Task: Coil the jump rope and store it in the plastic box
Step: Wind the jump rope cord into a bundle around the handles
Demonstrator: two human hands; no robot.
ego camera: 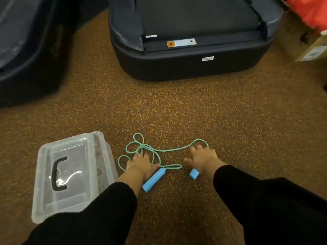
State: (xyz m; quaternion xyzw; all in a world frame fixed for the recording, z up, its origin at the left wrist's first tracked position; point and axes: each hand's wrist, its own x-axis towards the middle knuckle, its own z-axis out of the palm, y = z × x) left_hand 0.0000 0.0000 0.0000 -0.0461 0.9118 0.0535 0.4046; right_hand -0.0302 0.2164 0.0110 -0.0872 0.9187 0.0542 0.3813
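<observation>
A jump rope with a mint-green cord [166,150] lies in loose tangled loops on the speckled brown floor. One blue handle [153,179] lies just right of my left wrist; the other blue handle [194,173] shows partly under my right wrist. My left hand [139,165] rests flat, fingers spread, on the loops. My right hand [203,158] lies flat with spread fingers on the cord's right bend. A clear plastic box [70,175] with a black-handled lid on top sits to the left of my left arm.
The dark end of a treadmill [191,59] stands straight ahead, and another dark machine [26,50] sits at the far left. A cardboard box [313,50] and something red [311,11] are at the upper right. Speckled floor lies between the treadmill and the rope.
</observation>
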